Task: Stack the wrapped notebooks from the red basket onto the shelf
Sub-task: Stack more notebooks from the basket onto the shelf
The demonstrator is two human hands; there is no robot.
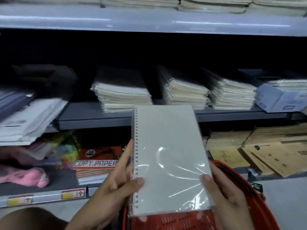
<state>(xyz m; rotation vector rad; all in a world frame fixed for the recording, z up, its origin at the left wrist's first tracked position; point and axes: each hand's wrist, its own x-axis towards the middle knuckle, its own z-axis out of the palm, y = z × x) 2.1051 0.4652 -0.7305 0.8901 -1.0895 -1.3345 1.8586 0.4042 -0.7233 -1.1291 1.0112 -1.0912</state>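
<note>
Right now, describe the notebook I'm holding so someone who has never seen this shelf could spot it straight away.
Start at the red plastic basket at the bottom of the view. Directly above it, both hands, left and right, grip the grey spiral-bound notebook in clear shiny wrap. Unlike the wrapped notebook stacks lying flat on the grey metal shelf behind, it is single, held up and faces the camera.

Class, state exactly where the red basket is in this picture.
In the head view the red basket sits at the bottom right, below and behind the wrapped notebook held by the left hand and right hand, in front of the lower shelves.
</note>
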